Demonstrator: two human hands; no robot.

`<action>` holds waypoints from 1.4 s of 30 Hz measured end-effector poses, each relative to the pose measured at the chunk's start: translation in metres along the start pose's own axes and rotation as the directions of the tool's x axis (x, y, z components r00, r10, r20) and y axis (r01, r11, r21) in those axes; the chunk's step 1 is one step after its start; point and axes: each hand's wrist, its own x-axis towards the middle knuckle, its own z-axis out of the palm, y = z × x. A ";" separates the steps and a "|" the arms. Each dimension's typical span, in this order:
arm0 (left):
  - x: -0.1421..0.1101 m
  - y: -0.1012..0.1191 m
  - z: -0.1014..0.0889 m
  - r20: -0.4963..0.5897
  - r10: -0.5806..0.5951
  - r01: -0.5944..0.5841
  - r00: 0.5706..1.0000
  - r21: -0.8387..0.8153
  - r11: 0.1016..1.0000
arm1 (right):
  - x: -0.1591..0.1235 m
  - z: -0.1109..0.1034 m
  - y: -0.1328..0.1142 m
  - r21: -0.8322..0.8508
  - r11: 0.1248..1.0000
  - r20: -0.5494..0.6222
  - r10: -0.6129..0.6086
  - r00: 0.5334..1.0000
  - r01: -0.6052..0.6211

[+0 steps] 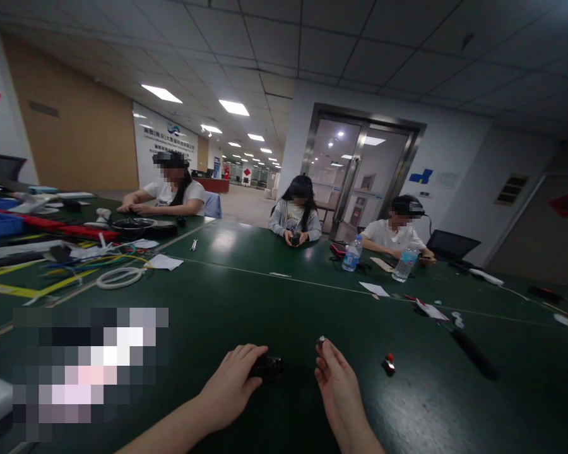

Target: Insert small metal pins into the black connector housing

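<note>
My left hand rests at the table's middle, its thumb and fingers around one end of a small, glossy black object. That object lies low at the tabletop, and its left end is hidden under my fingers. To the right of it, my right hand is raised a little, with thumb and forefinger pinching a tiny piece, silvery and dark. Its exact kind is too small to make out. A small black, silver and orange-red item lies on the table to the right of my right hand, apart from it.
The green table holds a coiled white cable and tangled wires at left, two water bottles at far right, and a long black object at right. Three people sit across the table. A blurred patch covers something at near left.
</note>
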 end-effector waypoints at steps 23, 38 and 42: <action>-0.002 0.007 -0.002 -0.002 0.067 -0.067 0.998 0.050 0.997 | -0.026 0.014 0.011 -0.608 0.590 0.497 -0.239 0.834 0.531; -0.002 0.009 -0.001 0.006 0.095 -0.096 0.995 0.054 0.994 | -0.032 0.019 0.014 -0.686 0.379 0.604 -0.178 0.777 0.621; -0.001 0.007 0.000 0.010 0.094 -0.095 0.996 0.050 0.994 | -0.035 0.020 0.012 -0.693 0.359 0.611 -0.169 0.774 0.625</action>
